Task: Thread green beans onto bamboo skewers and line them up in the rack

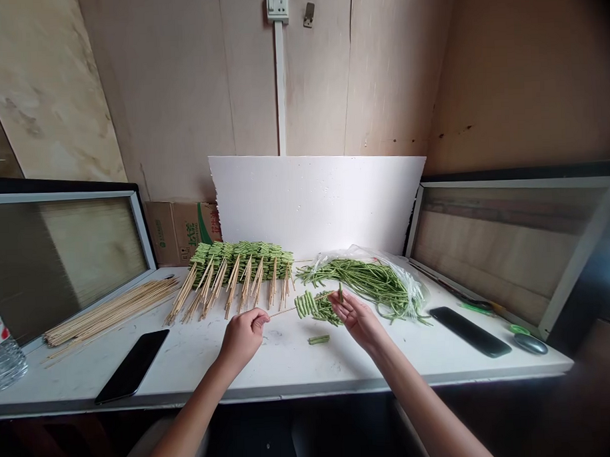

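Note:
My left hand (245, 334) is closed around the bare end of a bamboo skewer (282, 312). Several short green bean pieces (306, 304) sit side by side on the skewer's other part, to the right of that hand. Between the fingertips of my right hand (355, 318) is one cut green bean piece (341, 293), held upright near the skewer's far end. Behind and below the skewer lies a small heap of cut beans (328, 310). A short bundle of bean pieces (319, 339) rests on the white table (284, 362) in front.
Finished bean skewers (240, 257) are stacked at the back left. Loose bamboo skewers (108, 309) lie further left, near a black phone (132, 366) and a water bottle (4, 355). Long beans (371, 279) spill from a plastic bag. At right are another dark phone (469, 331) and a mouse (530, 343).

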Demonstrator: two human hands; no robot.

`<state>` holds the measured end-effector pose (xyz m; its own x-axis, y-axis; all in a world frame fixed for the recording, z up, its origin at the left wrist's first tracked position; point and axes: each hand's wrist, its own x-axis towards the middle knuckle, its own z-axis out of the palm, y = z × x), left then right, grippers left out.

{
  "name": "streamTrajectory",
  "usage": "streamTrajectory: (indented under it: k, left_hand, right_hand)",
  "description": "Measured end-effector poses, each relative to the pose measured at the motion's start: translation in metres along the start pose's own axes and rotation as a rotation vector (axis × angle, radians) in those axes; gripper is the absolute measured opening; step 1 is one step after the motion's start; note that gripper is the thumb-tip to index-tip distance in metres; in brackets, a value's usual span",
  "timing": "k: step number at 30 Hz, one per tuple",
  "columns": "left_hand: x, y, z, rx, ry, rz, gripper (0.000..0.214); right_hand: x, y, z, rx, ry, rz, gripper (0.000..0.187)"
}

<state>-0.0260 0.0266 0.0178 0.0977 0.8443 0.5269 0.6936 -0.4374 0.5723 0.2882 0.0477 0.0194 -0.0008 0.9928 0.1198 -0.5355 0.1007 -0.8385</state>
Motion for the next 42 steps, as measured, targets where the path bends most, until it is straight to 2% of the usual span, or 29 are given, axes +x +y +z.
streamTrajectory:
  k: [6, 18, 26, 42]
  left_hand:
    - [0.0000, 0.0002, -0.0019, -0.010, -0.008, 0.008, 0.028]
    - [0.0010, -0.0040, -0.0033, 0.056, 0.004, 0.075, 0.026]
    - [0.0020, -0.0041, -0.0030, 0.002, 0.024, 0.050, 0.025]
    - [0.0017, -0.0055, -0.0025, 0.014, 0.027, 0.056, 0.025]
  right_hand:
    - [0.0005, -0.0007, -0.0016, -0.023, 0.027, 0.016, 0.031]
    - [-0.0007, -0.0028, 0.0000, -0.109, 0.051, -0.088, 0.030]
    - [-0.0032, -0.0064, 0.0024, -0.057, 0.000, -0.091, 0.022]
    - [-0.0070, -0.0096, 0.0074, -0.020, -0.005, -0.103, 0.026]
